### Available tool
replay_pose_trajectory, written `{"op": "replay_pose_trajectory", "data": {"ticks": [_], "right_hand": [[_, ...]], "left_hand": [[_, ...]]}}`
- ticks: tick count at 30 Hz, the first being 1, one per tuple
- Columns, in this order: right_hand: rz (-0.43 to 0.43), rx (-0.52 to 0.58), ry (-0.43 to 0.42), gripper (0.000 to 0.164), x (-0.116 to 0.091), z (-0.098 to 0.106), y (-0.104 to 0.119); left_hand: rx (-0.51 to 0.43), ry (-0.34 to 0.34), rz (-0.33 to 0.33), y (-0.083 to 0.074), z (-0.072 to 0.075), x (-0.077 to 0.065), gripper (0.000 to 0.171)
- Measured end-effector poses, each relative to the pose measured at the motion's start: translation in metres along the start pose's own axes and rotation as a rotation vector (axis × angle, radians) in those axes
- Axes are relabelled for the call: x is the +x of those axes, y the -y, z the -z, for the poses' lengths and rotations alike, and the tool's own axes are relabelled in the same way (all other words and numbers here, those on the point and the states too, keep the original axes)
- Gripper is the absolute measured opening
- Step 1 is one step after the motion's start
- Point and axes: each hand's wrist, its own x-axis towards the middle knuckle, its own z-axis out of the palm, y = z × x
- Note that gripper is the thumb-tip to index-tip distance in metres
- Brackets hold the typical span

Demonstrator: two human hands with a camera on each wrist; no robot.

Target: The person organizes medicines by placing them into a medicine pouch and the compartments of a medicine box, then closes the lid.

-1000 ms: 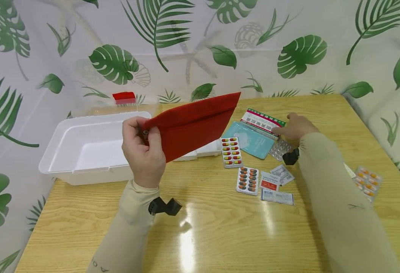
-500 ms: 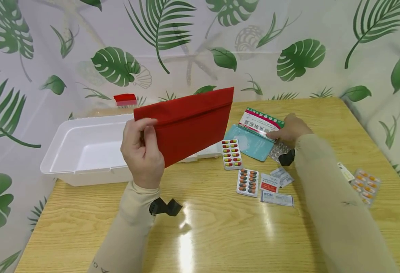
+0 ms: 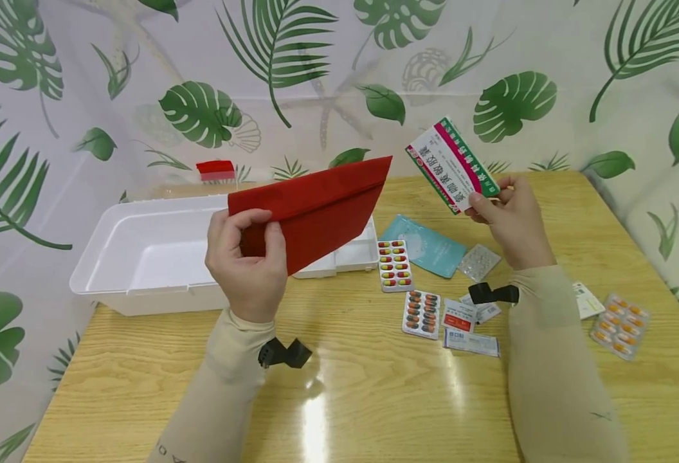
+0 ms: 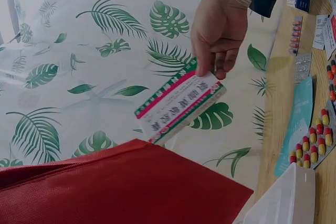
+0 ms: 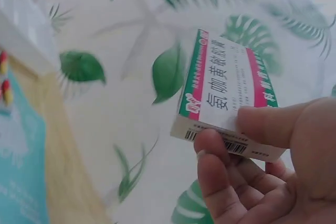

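My left hand (image 3: 247,263) grips a red fabric pouch (image 3: 322,222) by its near corner, thumb in front, and holds it above the table. The pouch's top edge (image 4: 68,160) gapes slightly in the left wrist view. My right hand (image 3: 516,222) pinches a white, green and magenta medicine box (image 3: 452,166) by one end, raised above the table. In the right wrist view the thumb lies on the printed face of the box (image 5: 228,82) and the fingers are under it. Box and pouch are apart in the head view.
A white plastic bin (image 3: 160,251) stands at left, partly behind the pouch. On the table lie a teal packet (image 3: 426,247), capsule blister packs (image 3: 394,267), a clear blister (image 3: 478,262), small sachets (image 3: 469,342) and an orange capsule pack (image 3: 620,326) at right.
My right hand has taken the medicine box off the teal packet and lifted it up and away from the table. The left hand keeps its grip on the pouch, which has tilted slightly.
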Motion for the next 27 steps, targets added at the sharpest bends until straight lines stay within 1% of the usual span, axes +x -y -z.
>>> {"op": "replay_pose_trajectory", "data": {"ticks": [2, 5, 10, 12, 15, 17, 21, 23, 27], "right_hand": [[0.093, 0.076, 0.008, 0.032, -0.009, -0.005, 0.013], [0.239, 0.134, 0.031, 0.032, -0.023, -0.01, 0.032], [0.426, 0.263, 0.116, 0.031, -0.04, -0.017, 0.055], [0.512, 0.248, 0.158, 0.031, -0.045, -0.02, 0.059], [0.611, 0.162, 0.208, 0.033, -0.051, -0.027, 0.063], [0.644, 0.092, 0.229, 0.034, -0.055, -0.032, 0.064], [0.646, 0.01, 0.245, 0.035, -0.06, -0.042, 0.063], [0.65, -0.021, 0.255, 0.036, -0.06, -0.046, 0.063], [0.657, -0.027, 0.292, 0.035, -0.06, -0.052, 0.061]], "left_hand": [[0.0, -0.022, -0.001, 0.007, 0.0, -0.003, 0.007], [-0.02, -0.033, 0.009, 0.017, 0.001, -0.005, 0.01], [-0.055, -0.013, 0.027, 0.019, 0.0, -0.006, 0.017], [-0.058, -0.003, 0.03, 0.017, -0.002, -0.006, 0.019], [-0.061, 0.013, 0.031, 0.015, -0.003, -0.007, 0.022], [-0.062, 0.028, 0.03, 0.015, -0.004, -0.009, 0.023], [-0.079, 0.053, 0.024, 0.014, -0.006, -0.011, 0.016], [-0.086, 0.058, 0.021, 0.014, -0.008, -0.012, 0.011], [-0.099, 0.055, 0.022, 0.012, -0.01, -0.014, 0.006]]}}
